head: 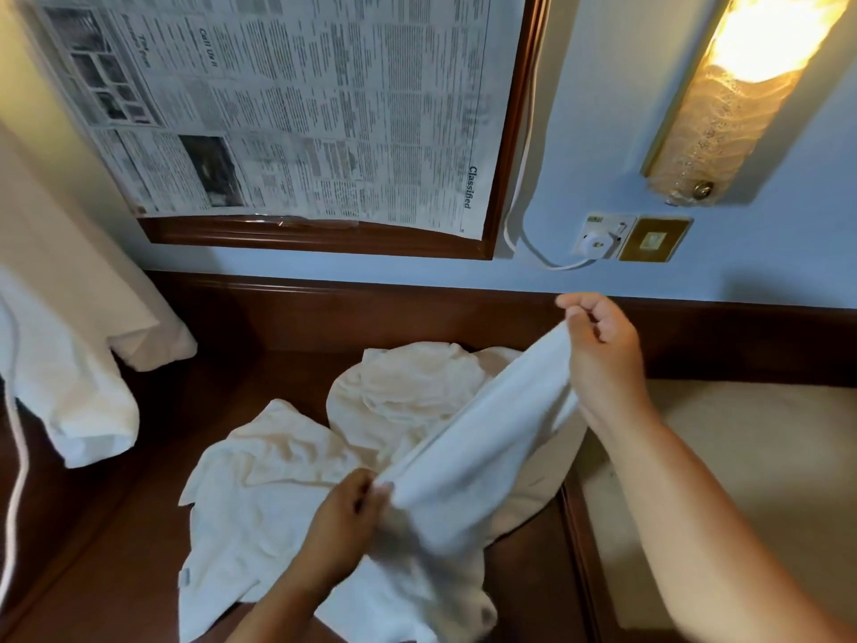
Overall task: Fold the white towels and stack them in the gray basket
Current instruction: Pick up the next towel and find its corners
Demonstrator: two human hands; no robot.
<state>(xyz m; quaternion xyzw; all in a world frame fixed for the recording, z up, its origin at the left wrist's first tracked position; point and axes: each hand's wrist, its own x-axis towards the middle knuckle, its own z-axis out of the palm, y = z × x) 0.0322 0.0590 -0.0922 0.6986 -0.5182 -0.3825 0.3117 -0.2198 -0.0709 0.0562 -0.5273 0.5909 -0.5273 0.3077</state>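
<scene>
White towel (477, 438) held taut above unfolded towels (278, 480) on the tabletop (116, 526), its 7 o'clock end pinched in the fingers of the left hand (345, 512) and its 1 o'clock end in those of the right hand (598, 345), seemingly to align edges for folding.

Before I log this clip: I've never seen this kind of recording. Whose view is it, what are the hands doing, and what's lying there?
There is no machine here. A person wears one camera on the head, looking forward and down, so this single picture is their own view. The left hand and right hand hold one white towel stretched between them above a dark wooden top. Under it lie more towels, crumpled and unfolded. On the wall are a framed newspaper, a lit lamp and a socket. No gray basket is in view.
</scene>
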